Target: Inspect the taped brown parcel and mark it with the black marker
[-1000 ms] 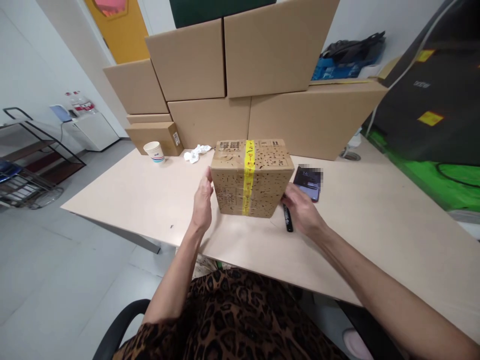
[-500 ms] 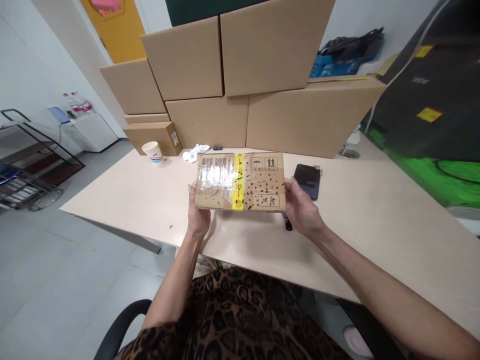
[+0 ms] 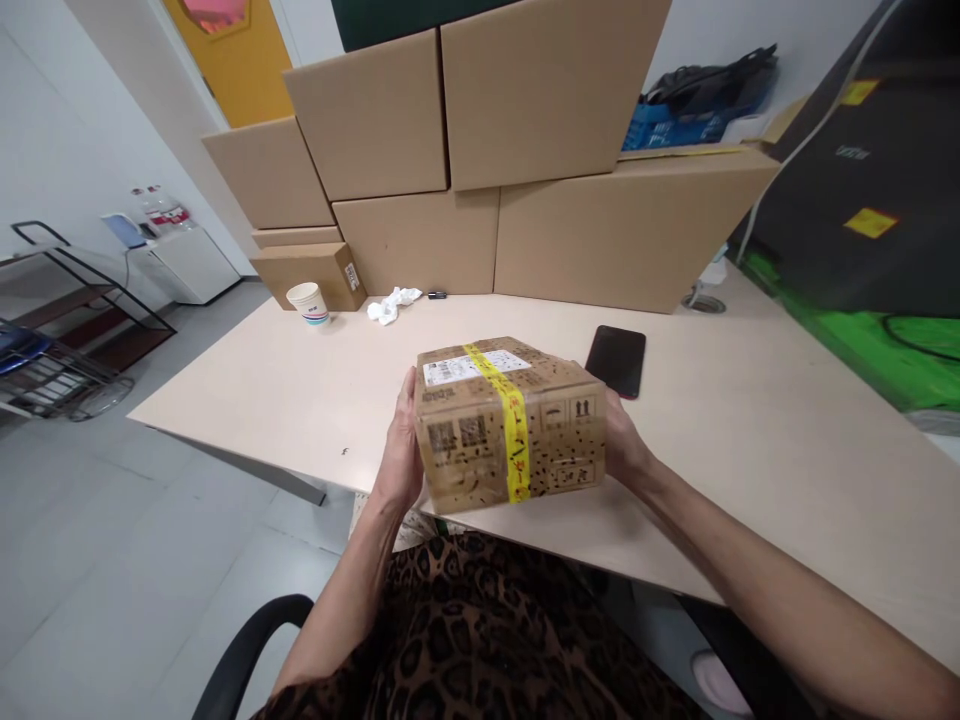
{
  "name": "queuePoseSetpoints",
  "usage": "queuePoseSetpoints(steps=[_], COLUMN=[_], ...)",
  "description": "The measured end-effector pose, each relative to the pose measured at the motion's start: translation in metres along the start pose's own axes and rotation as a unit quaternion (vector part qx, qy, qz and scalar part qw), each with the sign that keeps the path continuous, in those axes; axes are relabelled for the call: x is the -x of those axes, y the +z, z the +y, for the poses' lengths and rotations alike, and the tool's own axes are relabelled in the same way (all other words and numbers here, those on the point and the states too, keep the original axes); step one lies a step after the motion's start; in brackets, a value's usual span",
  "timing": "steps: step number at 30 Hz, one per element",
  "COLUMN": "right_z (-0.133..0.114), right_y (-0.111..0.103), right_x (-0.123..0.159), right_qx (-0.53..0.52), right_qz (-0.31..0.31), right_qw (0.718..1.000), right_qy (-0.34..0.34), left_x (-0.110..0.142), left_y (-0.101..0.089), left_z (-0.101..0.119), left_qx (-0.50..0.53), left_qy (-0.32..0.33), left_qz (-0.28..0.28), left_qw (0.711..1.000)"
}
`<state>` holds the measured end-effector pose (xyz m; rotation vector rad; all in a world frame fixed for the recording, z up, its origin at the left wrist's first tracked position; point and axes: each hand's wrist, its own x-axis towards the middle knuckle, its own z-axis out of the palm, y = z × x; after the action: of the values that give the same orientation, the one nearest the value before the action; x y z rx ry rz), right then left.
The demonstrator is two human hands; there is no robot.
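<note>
Between my two hands is a brown cardboard box (image 3: pixel 480 450), speckled with dark marks and bound by a strip of yellow printed tape (image 3: pixel 516 430). A white shipping label (image 3: pixel 457 369) shows on its top face. My left hand (image 3: pixel 401 450) presses against the box's left side, and my right hand (image 3: pixel 622 440) grips its right side, with those fingers mostly hidden behind it. The box is at the table's near edge, tilted so its top and front both show. A dark smartphone (image 3: pixel 616 360) lies beyond my right hand.
Large cardboard cartons (image 3: pixel 420 245) are stacked along the back of the table (image 3: pixel 750 430). A paper cup (image 3: pixel 308 303), crumpled tissue (image 3: pixel 393 305) and a small black object (image 3: pixel 437 295) stand before them. A chair armrest (image 3: pixel 247 650) is at lower left.
The box has come down and closer to me, tipping so that its labelled top face now shows. Both hands kept hold of it. The black item beneath it is now out of sight.
</note>
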<state>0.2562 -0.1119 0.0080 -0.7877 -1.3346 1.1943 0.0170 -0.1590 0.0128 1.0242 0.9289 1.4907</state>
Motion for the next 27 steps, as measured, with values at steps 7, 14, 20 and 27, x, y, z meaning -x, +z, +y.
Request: queuePoseSetpoints(steps=[7,14,20,27], right_z=[0.010,0.010,-0.004,-0.002], right_y=[-0.001,-0.004,-0.001,0.002], right_x=[-0.003,0.001,0.001,0.001], right_qx=[0.008,-0.026,-0.048,-0.047], right_qz=[-0.021,-0.052,-0.026,0.000], right_qw=[0.998,0.992,0.998,0.998], right_qy=[0.060,0.113,-0.008,-0.029], left_x=[-0.016,-0.021,-0.025,-0.023], left_y=[0.003,0.005,0.001,-0.001], left_z=[-0.009,-0.009,0.001,-0.006], left_qx=[0.036,0.036,0.009,-0.003], left_qy=[0.014,-0.079,0.095,0.099], left_qz=[-0.012,0.012,-0.061,-0.044], left_qw=[0.999,0.996,0.994,0.994])
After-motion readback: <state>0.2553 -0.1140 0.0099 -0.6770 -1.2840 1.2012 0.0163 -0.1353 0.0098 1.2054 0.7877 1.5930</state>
